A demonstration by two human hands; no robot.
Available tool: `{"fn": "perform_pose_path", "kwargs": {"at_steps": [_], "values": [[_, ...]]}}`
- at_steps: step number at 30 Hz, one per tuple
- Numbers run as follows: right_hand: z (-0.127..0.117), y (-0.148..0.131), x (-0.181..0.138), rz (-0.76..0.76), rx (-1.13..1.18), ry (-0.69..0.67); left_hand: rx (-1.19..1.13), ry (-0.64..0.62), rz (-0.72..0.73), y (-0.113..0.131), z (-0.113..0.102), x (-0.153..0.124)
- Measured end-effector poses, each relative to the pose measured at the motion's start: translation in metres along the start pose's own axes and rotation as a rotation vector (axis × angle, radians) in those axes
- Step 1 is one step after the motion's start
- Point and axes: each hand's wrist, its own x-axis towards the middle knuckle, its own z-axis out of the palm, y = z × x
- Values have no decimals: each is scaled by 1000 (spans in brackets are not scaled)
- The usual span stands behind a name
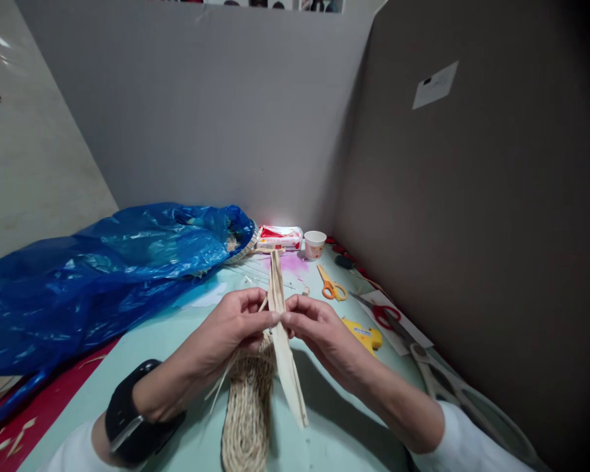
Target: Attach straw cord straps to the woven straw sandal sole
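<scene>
A long pale strip of dried plant fibre (286, 365) runs between my hands, its upper end gathered in folds and its lower end hanging flat. My left hand (243, 318) pinches the strip from the left, thumb on top. From the right, my right hand (317, 322) pinches it at the same height, the two thumbs almost touching. Just below them lies a woven sole-shaped piece (247, 410) of braided fibre, its top end partly hidden by my left hand. Thin loose strands hang beside my left hand.
A blue plastic bag (128, 255) covers the left side. At the back stand a red-white packet (281, 238) and a paper cup (315, 244). On the right lie orange scissors (332, 286), red-handled scissors (384, 315), a yellow tool (364, 335) and large grey-handled scissors (440, 373), near the grey partition (467, 216).
</scene>
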Motion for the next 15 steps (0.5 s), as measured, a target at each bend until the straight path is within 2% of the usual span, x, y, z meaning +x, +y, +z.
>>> {"fn": "perform_pose_path", "kwargs": {"at_steps": [6, 15], "values": [[3, 1, 0, -18, -114, 75, 143, 123, 57, -7, 1, 2], [3, 5, 0, 14, -72, 29, 95, 69, 5, -4, 6, 0]]}}
